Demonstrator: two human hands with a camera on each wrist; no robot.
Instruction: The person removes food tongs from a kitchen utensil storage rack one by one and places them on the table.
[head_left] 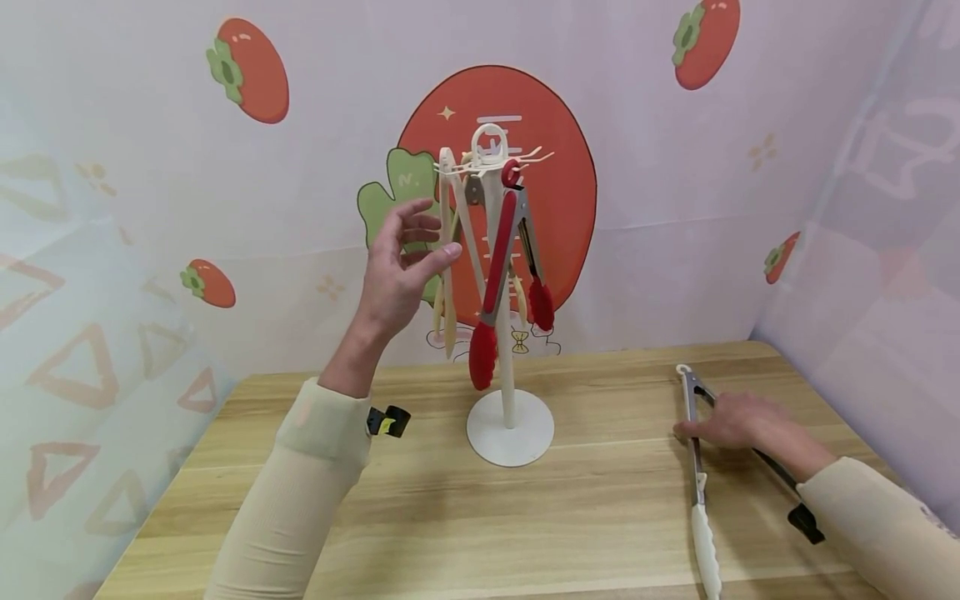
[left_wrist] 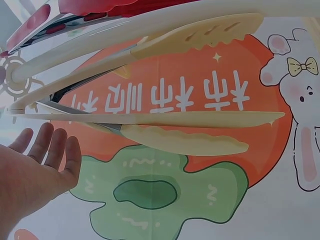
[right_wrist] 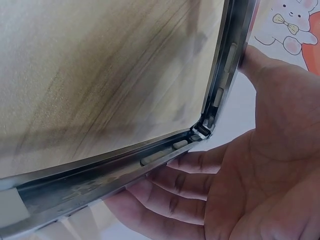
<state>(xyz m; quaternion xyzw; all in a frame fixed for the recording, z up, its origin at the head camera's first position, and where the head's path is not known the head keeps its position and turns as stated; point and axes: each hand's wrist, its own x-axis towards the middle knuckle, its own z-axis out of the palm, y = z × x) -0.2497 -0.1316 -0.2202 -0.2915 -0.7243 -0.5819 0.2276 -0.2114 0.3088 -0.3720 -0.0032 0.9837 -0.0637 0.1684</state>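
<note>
A white stand (head_left: 528, 442) with a ring of hooks on top carries several tongs. Red-tipped tongs (head_left: 501, 258) hang at its front; cream-coloured tongs (left_wrist: 200, 119) hang on its left side. My left hand (head_left: 396, 275) is raised beside the cream tongs, its fingers loosely bent and nothing in its grasp. On the right of the table, my right hand (head_left: 738, 421) holds long metal tongs with white tips (head_left: 705, 542). In the right wrist view, the thumb lies along one metal arm (right_wrist: 227, 65) and the other fingers along the second; the arms are spread apart.
The wooden table (head_left: 600, 517) bears the stand's round base near its middle back. Behind it hangs a pale printed cloth (head_left: 322, 167) with persimmon pictures; similar cloth closes both sides. A small black device (head_left: 393, 422) sits at the left wrist.
</note>
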